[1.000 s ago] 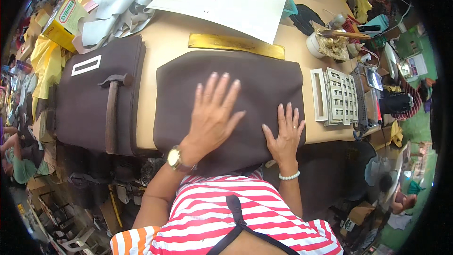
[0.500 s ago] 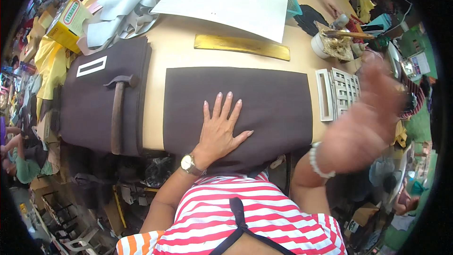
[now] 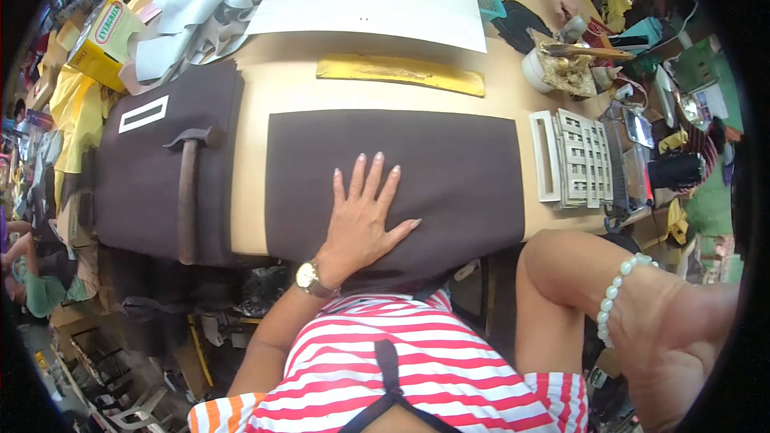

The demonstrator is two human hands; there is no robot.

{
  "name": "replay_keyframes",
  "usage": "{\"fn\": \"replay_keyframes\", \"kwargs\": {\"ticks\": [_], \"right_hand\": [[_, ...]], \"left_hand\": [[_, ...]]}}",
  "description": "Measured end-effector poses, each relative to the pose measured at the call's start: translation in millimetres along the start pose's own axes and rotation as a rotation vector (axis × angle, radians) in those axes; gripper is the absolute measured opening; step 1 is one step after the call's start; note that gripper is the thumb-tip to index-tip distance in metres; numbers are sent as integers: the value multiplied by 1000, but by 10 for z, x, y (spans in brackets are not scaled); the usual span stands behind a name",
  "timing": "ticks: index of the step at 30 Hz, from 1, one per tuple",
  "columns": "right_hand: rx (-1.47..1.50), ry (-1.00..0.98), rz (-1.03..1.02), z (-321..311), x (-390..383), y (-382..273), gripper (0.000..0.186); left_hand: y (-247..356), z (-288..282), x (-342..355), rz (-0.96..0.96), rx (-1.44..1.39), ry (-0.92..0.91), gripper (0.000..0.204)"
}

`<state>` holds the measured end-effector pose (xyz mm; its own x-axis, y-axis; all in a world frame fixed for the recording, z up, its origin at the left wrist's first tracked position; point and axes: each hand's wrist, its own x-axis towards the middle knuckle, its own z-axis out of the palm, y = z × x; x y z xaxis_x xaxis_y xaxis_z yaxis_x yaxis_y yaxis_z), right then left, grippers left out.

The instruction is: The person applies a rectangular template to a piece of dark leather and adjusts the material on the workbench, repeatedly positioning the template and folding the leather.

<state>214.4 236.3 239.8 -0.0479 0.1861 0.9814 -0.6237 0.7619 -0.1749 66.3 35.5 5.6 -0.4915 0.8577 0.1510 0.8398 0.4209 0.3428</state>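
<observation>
My left hand (image 3: 359, 220) lies flat, fingers spread, on a dark brown sheet of material (image 3: 449, 168) that hangs over the table's near edge. Nothing is in that hand. Off to the right, beyond the table edge, my right hand (image 3: 682, 337) is raised close to the camera; its fingers run into the dark rim, so I cannot make out whether it holds anything. A stack of dark brown sheets (image 3: 132, 184) sits left of the single sheet. On the stack rest a hammer (image 3: 188, 192) with a wooden handle and a small white rectangular frame (image 3: 143, 115).
A yellow metal bar (image 3: 401, 74) and a large white sheet (image 3: 369, 0) lie beyond the brown sheet. To the right are pale slotted frames (image 3: 585, 159) and a glue-crusted white pot (image 3: 536, 72) with a brush across it. Another person's hand (image 3: 564, 0) reaches in at far right.
My right hand has swung from above the slotted frames down and right, away from the table, uncovering the items there. My left hand stays flat on the brown sheet. The view has shifted slightly.
</observation>
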Motion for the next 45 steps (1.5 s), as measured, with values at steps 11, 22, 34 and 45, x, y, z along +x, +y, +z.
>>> {"fn": "replay_keyframes", "kwargs": {"ticks": [11,22,34,45], "right_hand": [[-45,40,-13,56,-315,-21,42],[-183,96,-20,611,-527,310,38],[-726,-997,485,905,-2087,2060,42],[-111,-847,772,899,-1463,1329,14]], "left_hand": [[13,-36,14,1,14,-26,78],[38,-60,28,-2,-13,-51,78],[36,1,-44,-34,-20,25,78],[11,-88,-155,16,-137,124,73]]}}
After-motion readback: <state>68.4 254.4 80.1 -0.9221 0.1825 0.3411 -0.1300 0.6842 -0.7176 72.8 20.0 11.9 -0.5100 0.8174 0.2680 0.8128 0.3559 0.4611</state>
